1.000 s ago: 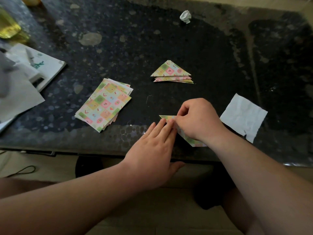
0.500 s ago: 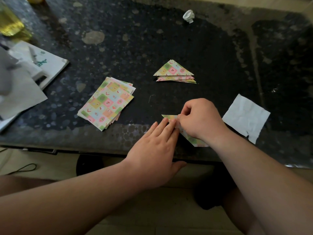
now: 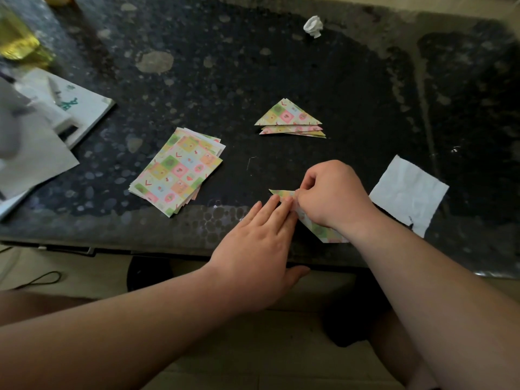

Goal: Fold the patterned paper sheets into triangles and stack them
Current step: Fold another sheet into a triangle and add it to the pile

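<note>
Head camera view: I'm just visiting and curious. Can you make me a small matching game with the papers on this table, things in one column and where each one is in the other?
Things
1. stack of flat patterned sheets
2. pile of folded triangles
3. crumpled white paper ball
4. half-folded sheet

Places
A. near the far edge of the dark table
B. pressed by the left hand, pinched by the right hand
C. left of both hands
D. mid-table, beyond the hands

Pairs: 1-C, 2-D, 3-A, 4-B
</note>
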The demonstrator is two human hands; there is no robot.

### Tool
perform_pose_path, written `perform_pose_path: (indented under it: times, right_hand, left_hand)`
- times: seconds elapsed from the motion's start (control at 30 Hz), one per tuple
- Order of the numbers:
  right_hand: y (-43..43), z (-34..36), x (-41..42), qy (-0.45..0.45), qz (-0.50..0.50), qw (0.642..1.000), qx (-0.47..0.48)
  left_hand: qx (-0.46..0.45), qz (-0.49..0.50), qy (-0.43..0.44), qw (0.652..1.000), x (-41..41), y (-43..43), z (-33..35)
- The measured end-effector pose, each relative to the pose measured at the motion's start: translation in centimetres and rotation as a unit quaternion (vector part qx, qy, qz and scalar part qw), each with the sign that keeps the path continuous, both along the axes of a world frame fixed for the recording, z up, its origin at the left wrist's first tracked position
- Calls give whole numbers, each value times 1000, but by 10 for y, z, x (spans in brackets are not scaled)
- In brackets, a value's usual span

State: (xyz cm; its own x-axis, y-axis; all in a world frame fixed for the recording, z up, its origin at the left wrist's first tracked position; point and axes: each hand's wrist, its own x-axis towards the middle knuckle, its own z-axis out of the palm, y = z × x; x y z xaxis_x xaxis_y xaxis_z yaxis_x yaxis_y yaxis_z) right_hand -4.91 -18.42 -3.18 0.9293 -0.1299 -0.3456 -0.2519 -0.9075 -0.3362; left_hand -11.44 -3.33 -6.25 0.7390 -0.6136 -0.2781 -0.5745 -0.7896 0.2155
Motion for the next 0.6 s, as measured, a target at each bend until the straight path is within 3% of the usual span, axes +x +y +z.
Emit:
perform_pose_path:
  times: [0.6]
  right_hand:
    - [1,1,1,8,-7,1000,5]
  left_hand:
    - [-18,-28,-63,997,-12,-5,-5]
